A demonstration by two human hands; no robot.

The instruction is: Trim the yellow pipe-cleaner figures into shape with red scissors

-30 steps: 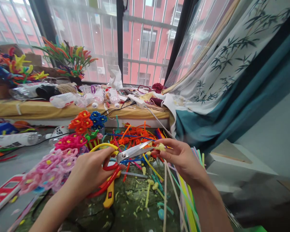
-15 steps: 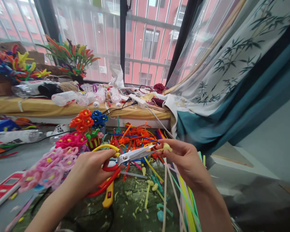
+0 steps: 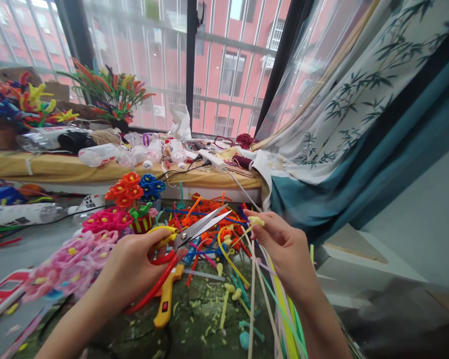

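My left hand (image 3: 136, 262) is closed round the handles of a pair of scissors (image 3: 202, 228), which have one red and one yellow grip. The blades are slightly parted and point up and to the right. Between the fingertips of my right hand (image 3: 284, 244) is a small pale yellow pipe-cleaner piece (image 3: 255, 222) with a rounded head and a thin stem. The scissor tips are apart from it, to its left. Below, similar yellow stemmed pieces (image 3: 227, 304) lie among tiny yellow trimmings on the dark green surface. A yellow glue gun (image 3: 166, 299) lies under the scissors.
Pink pipe-cleaner flowers (image 3: 73, 262), orange flowers (image 3: 125, 189) and blue flowers (image 3: 152, 186) stand at left. Behind is a heap of orange pieces (image 3: 209, 217). Long pipe cleaners (image 3: 284, 304) lie by my right forearm. Plastic bottles (image 3: 99, 154) and a power strip (image 3: 212, 160) occupy the windowsill.
The scissors have moved from the yellow piece's stem to the left, blades tilting more upward. My right hand still pinches the piece and has shifted slightly left.
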